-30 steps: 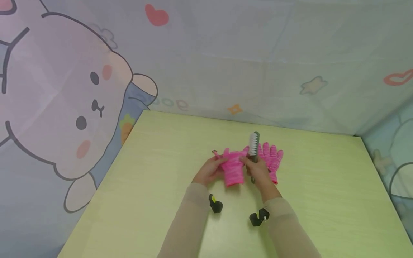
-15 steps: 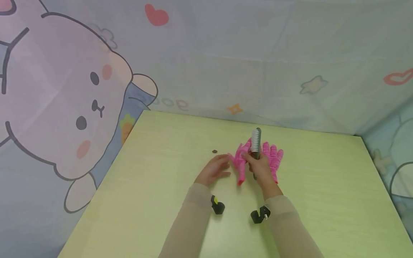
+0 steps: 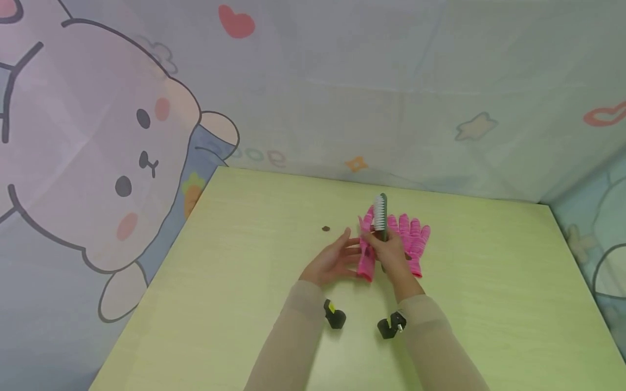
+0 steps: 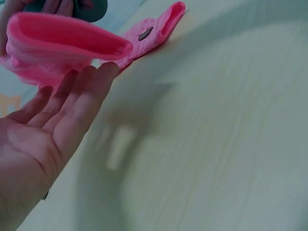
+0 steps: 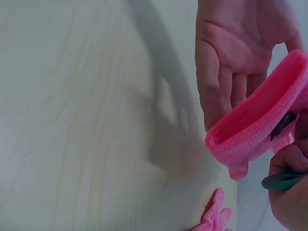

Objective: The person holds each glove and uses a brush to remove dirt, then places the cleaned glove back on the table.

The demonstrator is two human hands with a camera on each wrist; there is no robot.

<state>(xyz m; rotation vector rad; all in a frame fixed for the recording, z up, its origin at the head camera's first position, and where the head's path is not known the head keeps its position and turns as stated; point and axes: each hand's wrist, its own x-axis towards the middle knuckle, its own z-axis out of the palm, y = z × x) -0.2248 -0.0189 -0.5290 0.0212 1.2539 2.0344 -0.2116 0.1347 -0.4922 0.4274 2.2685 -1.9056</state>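
My right hand (image 3: 391, 255) grips a green-handled brush (image 3: 380, 213) with white bristles pointing left. Its thumb and fingers also pinch a pink knitted glove (image 3: 365, 266), held off the table with the cuff toward me. The cuff opening (image 5: 260, 113) gapes in the right wrist view, with a dark patch (image 5: 283, 125) beside it. Straight, spread fingers of my left hand (image 3: 332, 262) reach behind the glove's left side, palm up in the left wrist view, apparently touching it. A second pink glove (image 3: 414, 241) lies flat to the right, partly hidden by my right hand; it bears a dark patch (image 4: 145, 33).
A small brown piece (image 3: 325, 228) lies on the pale yellow table (image 3: 235, 271), left of the held glove. Printed cloth (image 3: 313, 98) hangs behind the table. Black wrist devices (image 3: 335, 316) sit at both cuffs.
My left hand has let go of the held glove, drawn back, then come to its side with straight fingers. The glove has turned narrow side up in my right hand, and the small brown piece now shows.
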